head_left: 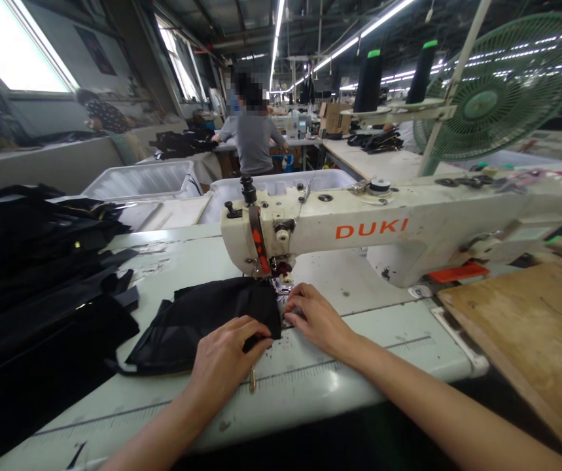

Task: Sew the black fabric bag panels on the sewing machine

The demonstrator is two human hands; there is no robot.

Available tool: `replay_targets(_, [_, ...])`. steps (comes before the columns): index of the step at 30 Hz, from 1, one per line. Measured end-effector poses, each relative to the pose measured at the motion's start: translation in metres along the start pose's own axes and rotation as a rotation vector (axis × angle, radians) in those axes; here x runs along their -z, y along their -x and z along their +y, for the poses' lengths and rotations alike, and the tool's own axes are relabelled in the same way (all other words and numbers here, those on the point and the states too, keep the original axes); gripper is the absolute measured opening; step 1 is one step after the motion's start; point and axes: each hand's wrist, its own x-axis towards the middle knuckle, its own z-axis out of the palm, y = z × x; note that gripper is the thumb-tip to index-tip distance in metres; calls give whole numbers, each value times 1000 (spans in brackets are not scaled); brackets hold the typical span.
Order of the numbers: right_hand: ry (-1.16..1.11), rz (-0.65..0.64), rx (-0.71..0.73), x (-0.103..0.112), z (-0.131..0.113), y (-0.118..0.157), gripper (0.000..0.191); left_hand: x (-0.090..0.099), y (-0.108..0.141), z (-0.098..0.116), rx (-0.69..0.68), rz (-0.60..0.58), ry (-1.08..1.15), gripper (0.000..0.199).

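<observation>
A black fabric piece [207, 307] lies on the pale green sewing table, its right end beside the needle area of a white sewing machine [310, 226]. My left hand [231, 347] rests on the fabric's near right corner, thumb and fingers closed on its edge. Close to the presser foot, at the fabric's right edge, is my right hand [310, 317], its fingers bent and thumb near the index finger; whether anything is between them is too small to tell. A small metal zipper pull [252, 379] shows below my left hand.
Piles of black fabric [30, 281] cover the left side. White bins [148, 180] stand behind the table. A wooden board [530, 314] is at the right, a green fan [487, 98] and thread cones [369, 82] above. A person in grey [254, 140] stands beyond.
</observation>
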Motion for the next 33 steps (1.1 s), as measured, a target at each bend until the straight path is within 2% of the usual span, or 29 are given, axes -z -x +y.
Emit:
replay_targets(6, [52,7,-89,-7,-8,-9,6,-1,3,0,-19,-3,-5,8])
replay_targets(10, [117,36,-154,-12,-15,-13,16,0,2,1,10,-18,-9,8])
replay_targets(16, [185,25,-192,-20,-21,-18,25,-1,2,0,-28,10,4,6])
replay_targets(26, [197,31,-279,-20,-29,-18,22,-1,0,1,17,13,35,5])
replay_targets(33, [218,54,-263,-19,-24,-13,22,1,-1,1,14,28,65,4])
